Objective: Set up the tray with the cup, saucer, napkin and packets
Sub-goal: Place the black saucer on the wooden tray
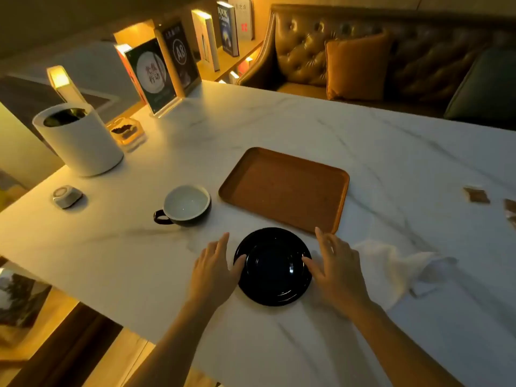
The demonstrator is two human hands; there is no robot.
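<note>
counter [307,129] bare ahead | tray [284,188] empty, just beyond saucer, long axis left-right | saucer [273,266] on counter between hands | left hand [213,265], right hand [333,265] open, thumbs on rim, equally near, no lift yet

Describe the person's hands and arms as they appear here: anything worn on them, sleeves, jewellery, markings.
Both arms are bare as far as the picture shows them, with no sleeves in view. The left hand and the right hand wear no gloves, and no watch, bracelet or ring shows. The dim, warm light hides finer marks.
</note>
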